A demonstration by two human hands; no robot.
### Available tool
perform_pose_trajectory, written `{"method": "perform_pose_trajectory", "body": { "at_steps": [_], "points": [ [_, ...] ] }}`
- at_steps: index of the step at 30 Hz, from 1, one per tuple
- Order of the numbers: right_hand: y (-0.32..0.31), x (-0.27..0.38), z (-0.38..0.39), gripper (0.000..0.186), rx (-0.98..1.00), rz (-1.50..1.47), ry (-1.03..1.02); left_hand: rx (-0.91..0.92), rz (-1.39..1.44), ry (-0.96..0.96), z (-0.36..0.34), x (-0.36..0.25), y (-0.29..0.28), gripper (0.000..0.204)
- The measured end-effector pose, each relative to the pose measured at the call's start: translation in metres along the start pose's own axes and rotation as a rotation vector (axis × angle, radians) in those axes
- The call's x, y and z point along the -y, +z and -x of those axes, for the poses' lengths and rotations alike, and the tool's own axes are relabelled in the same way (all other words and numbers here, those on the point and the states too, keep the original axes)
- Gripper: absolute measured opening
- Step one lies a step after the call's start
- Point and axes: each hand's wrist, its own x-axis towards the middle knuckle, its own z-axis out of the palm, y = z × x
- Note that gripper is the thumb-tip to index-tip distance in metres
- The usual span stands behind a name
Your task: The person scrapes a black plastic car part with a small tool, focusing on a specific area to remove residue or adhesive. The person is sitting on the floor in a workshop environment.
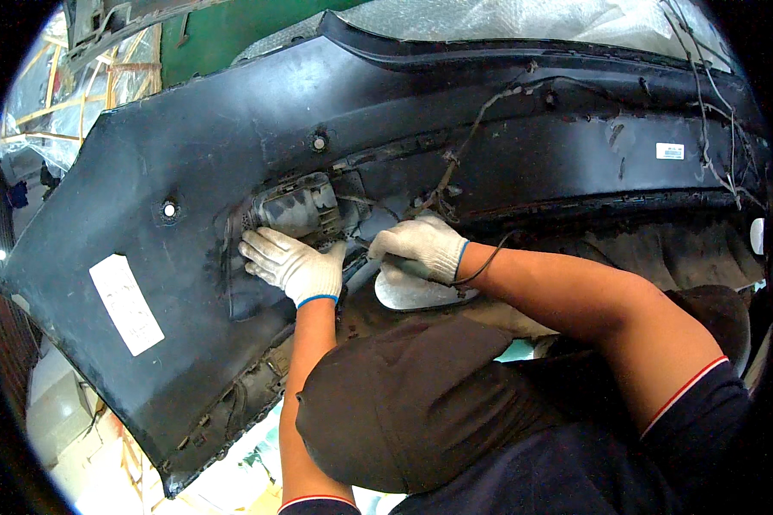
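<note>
A large black car bumper cover [258,94] lies in front of me, its inner side showing. Flat against its surface, fingers stretched out, my left hand [292,264] in a white knit glove touches the lower edge of a dusty grey-black lamp-like housing [288,213]. My right hand [421,247], gloved the same way, is just right of that housing with its fingers curled. Part of a dark handle-like piece [406,268] shows under the palm; its kind I cannot make out. A dirty wiring harness [445,176] runs up from beside the right hand.
A white paper label [126,305] is stuck on the bumper's left part, a small one [670,151] at right. Loose wires [704,112] hang at the far right. Bubble wrap [524,19] lies behind. A dark cap [404,399] covers the lower middle.
</note>
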Motion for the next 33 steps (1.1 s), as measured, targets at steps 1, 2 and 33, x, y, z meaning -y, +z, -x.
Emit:
{"method": "perform_pose_trajectory", "body": {
  "at_steps": [1, 2, 33],
  "points": [
    [0.001, -0.002, 0.001, 0.029, -0.004, -0.010, -0.009, 0.006, -0.006, 0.014, 0.001, 0.001, 0.000, 0.159],
    [0.000, -0.003, 0.001, 0.029, -0.008, -0.009, -0.013, 0.010, -0.014, 0.025, 0.002, 0.003, -0.001, 0.159],
    [-0.009, -0.002, -0.004, 0.031, -0.009, -0.031, 0.052, -0.122, 0.018, 0.006, 0.000, -0.002, 0.014, 0.156]
  ]
}}
